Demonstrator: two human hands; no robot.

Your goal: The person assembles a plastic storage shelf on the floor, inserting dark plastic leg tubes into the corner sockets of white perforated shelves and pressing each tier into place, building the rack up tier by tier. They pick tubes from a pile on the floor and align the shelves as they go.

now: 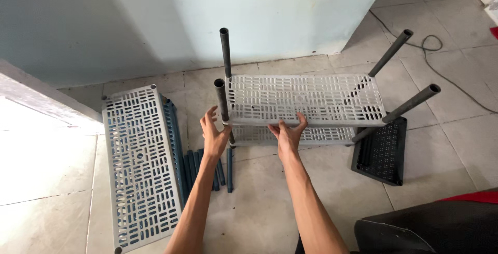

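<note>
A partly built plastic rack stands on the tiled floor: a white slotted shelf (303, 100) on top, a second white shelf (311, 135) beneath it, and dark tubes (224, 51) rising from the corners. My left hand (213, 132) is at the near-left corner, fingers spread beside the corner tube (221, 98). My right hand (288, 132) grips the near edge of the top shelf, thumb and fingers over its rim.
A loose grey slotted shelf (139, 166) lies flat on the left over several dark blue tubes (194, 163). A black slotted shelf (383, 153) lies at the right. A cable (441, 59) trails across the tiles. A dark object (430, 230) sits bottom right.
</note>
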